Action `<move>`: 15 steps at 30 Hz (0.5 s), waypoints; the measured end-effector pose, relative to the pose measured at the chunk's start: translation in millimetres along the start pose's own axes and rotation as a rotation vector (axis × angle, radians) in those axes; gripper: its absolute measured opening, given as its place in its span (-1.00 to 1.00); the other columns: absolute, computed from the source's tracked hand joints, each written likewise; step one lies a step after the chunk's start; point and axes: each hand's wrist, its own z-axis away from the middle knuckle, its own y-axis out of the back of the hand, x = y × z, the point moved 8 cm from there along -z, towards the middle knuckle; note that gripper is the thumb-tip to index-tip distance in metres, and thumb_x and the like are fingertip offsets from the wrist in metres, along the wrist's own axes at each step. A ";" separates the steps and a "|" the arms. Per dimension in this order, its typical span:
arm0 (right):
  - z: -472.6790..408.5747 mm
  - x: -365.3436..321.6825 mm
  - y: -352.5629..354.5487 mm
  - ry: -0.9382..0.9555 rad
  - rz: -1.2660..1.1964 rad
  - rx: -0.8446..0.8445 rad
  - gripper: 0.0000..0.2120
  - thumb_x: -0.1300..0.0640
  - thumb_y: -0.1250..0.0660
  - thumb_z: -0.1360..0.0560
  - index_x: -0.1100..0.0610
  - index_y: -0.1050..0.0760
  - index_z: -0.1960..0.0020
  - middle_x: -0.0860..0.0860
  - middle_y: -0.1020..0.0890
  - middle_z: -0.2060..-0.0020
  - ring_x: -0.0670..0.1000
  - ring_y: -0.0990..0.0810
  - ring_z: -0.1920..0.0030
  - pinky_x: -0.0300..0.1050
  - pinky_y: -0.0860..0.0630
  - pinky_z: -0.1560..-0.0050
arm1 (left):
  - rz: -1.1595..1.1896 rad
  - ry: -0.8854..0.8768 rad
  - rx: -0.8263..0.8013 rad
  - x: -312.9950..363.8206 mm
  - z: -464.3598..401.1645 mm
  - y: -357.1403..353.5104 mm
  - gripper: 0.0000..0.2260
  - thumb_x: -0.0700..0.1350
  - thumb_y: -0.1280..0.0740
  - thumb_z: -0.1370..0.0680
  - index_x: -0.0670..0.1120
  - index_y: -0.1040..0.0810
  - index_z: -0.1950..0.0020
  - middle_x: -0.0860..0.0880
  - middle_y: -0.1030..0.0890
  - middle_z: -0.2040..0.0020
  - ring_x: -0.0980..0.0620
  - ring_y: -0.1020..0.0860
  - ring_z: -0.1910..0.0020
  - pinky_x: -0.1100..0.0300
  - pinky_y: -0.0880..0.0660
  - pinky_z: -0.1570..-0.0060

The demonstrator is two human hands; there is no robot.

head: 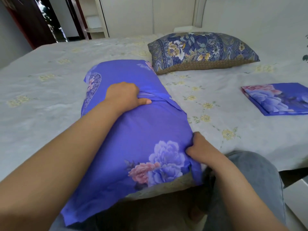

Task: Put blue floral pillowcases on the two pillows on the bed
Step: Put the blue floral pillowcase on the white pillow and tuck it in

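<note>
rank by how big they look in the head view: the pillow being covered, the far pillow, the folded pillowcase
1. Pillow being covered, held by both hands; it is nearest the camera, which inflates it.
2. Far pillow.
3. Folded pillowcase, partly cut off at the frame edge.

Bed: two pillows, folded pillowcase
</note>
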 end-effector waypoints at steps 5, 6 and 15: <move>1.7 -129.7 39.0 0.498 -0.004 0.418 -0.38 0.32 -0.24 -0.42 0.07 -0.49 -0.46 0.05 -0.53 -0.39 0.14 -0.50 -0.39 0.10 -0.47 -0.35 | -0.037 -0.003 -0.378 -44.4 0.1 1.8 -0.62 0.31 -0.43 -0.49 -0.01 -0.61 0.09 -0.06 -0.66 0.06 -0.16 -0.61 0.08 0.05 -0.52 0.05; -5.3 -158.2 35.9 0.582 0.030 0.389 -0.39 0.31 -0.25 -0.42 0.06 -0.50 -0.47 0.04 -0.55 -0.39 0.14 -0.51 -0.38 0.09 -0.46 -0.36 | -0.069 -0.019 -0.436 -53.6 3.3 2.0 -0.71 0.21 -0.48 -0.50 -0.01 -0.62 0.11 -0.07 -0.68 0.04 -0.16 -0.62 0.09 0.06 -0.53 0.06; -65.0 -278.1 -14.5 0.762 0.492 0.047 -0.69 -0.06 -0.39 -0.42 -0.08 -0.53 -0.15 -0.06 -0.65 0.01 0.15 -0.60 -0.09 0.10 -0.41 -0.16 | 0.202 -0.133 0.235 -70.2 28.2 18.8 -0.87 0.14 -0.44 -0.52 0.16 -0.67 -0.02 0.09 -0.68 0.11 -0.09 -0.58 -0.03 -0.09 -0.36 -0.16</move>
